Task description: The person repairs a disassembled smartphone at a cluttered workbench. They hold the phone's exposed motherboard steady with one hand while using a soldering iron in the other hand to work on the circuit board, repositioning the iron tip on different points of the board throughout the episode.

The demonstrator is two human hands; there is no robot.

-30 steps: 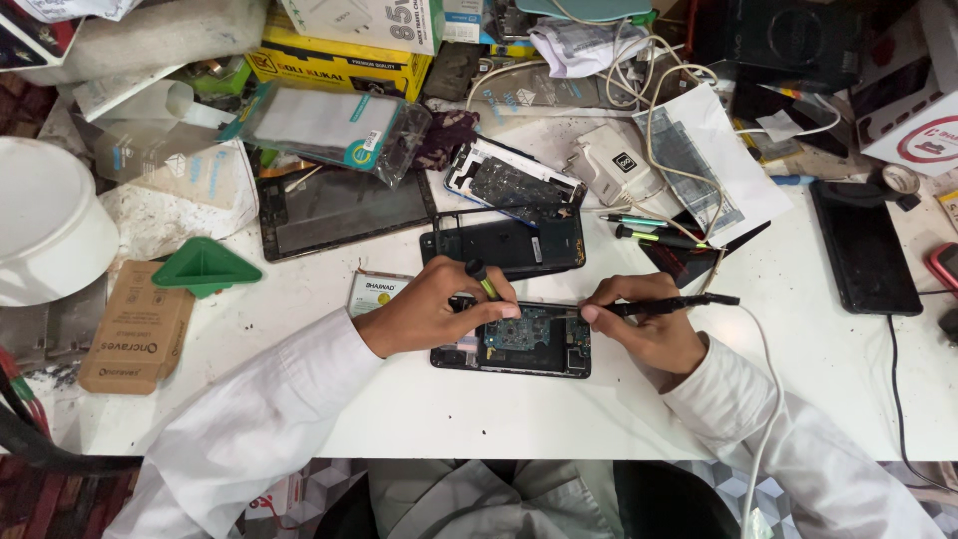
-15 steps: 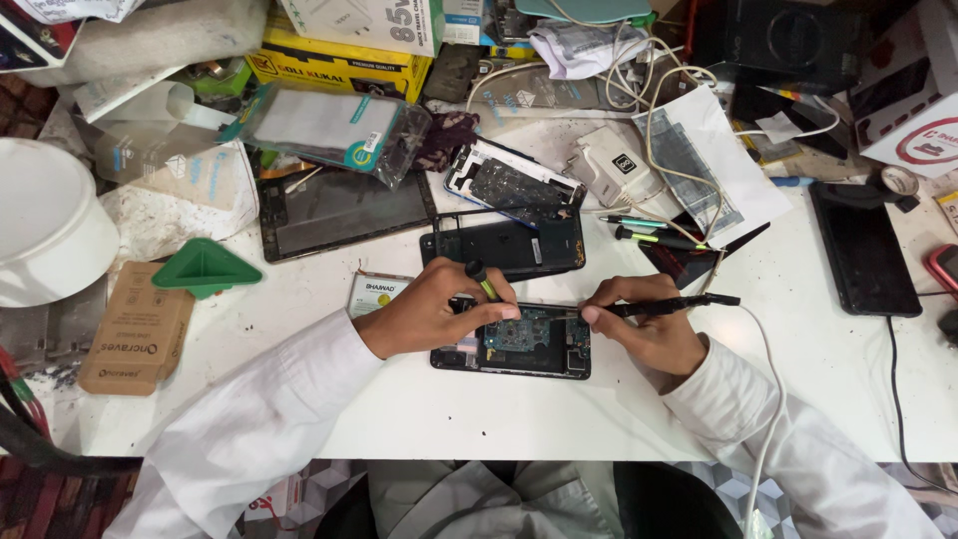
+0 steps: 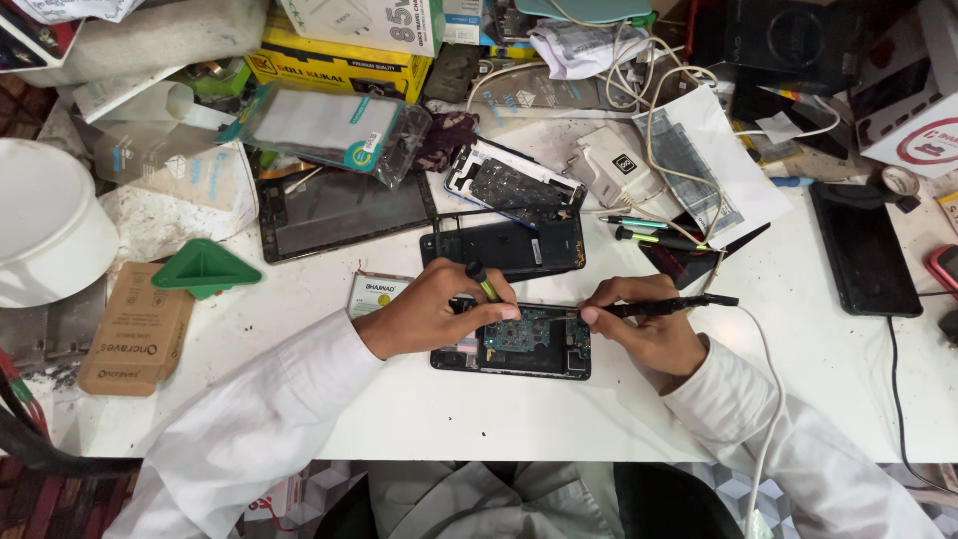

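- A white worktable [image 3: 559, 419] fills the view from above, its far half crowded with boxes, cables and phone parts.
- A white bucket [image 3: 45, 235] sits at the table's left edge.
- A dark tablet [image 3: 344, 210] lies face up, left of centre, beyond the hands.
- A black phone back frame [image 3: 504, 245] lies just beyond the hands, with a cracked phone panel [image 3: 514, 185] behind it.
- A green triangular plastic piece [image 3: 205, 269] rests to the left, near a brown cardboard packet [image 3: 135, 329].
- An opened phone [image 3: 524, 344], circuit board showing, lies flat near the front edge at centre, between both hands.
- The left hand [image 3: 429, 314], in a white sleeve, rests on the phone's left end, fingers curled closed around a small yellow-and-black screwdriver [image 3: 482, 280] standing over the board.
- The right hand [image 3: 644, 324] pinches a slim black corded tool [image 3: 669, 303] between thumb and fingers, its tip pointing left onto the board's top edge.
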